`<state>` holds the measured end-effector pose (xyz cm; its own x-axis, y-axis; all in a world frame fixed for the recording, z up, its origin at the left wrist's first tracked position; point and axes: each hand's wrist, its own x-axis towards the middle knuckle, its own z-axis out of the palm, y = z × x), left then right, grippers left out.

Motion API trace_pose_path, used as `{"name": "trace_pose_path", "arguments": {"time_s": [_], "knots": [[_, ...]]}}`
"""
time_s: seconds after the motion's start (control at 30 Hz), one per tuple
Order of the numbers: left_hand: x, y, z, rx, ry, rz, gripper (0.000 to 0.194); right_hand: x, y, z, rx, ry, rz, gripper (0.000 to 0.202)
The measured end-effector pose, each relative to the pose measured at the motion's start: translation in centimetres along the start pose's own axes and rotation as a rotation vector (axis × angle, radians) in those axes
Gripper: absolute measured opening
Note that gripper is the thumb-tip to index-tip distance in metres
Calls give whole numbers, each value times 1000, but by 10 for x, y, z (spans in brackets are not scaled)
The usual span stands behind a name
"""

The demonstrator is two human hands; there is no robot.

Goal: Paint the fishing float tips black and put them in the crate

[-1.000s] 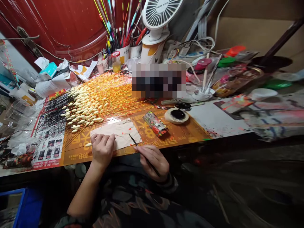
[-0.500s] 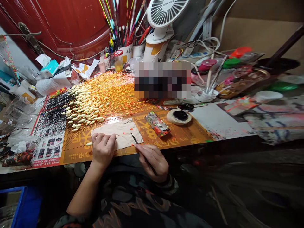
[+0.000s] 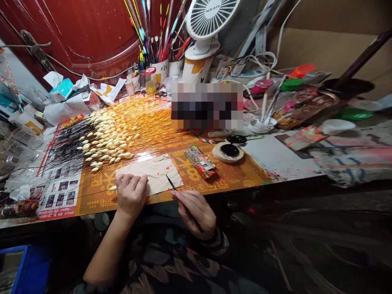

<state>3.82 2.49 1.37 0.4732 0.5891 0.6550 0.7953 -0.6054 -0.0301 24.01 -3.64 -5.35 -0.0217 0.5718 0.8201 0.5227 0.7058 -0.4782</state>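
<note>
1. table [image 3: 260, 149] was crowded; a wide reach might have scattered the heap [image 3: 105, 139]. near edge ran just by the cloth [image 3: 156, 183]; room lay over the mat [image 3: 239, 179], front right.
2. left hand [image 3: 132, 194] curled on the cloth; hold couldn't be told.
3. right hand [image 3: 197, 212] pinched the brush [image 3: 171, 182], tip at the cloth.
4. float [image 3: 113, 188] lay beside left hand.

The white fan [image 3: 211, 18] reads "AUX"; the orange table sheet [image 3: 94, 192] shows "8" and "家电".

Over the last half second, the right hand [image 3: 198, 213] drew slightly toward the table's [image 3: 98, 200] near edge, and the brush [image 3: 171, 182] tip dropped back a little with it.
</note>
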Motion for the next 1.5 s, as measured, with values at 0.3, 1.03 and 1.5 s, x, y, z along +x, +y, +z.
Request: {"name": "trace_pose_path", "arguments": {"time_s": [0.3,1.03,1.5], "knots": [[-3,0,0,-10,-26,-31,17,1,-1,3,-22,-46,-11,57],[-3,2,0,-14,-38,-47,17,-4,-7,12,-14,-58,23,56],[-3,2,0,-5,-31,-37,16,-2,-11,13,-5,-44,9,60]]}}
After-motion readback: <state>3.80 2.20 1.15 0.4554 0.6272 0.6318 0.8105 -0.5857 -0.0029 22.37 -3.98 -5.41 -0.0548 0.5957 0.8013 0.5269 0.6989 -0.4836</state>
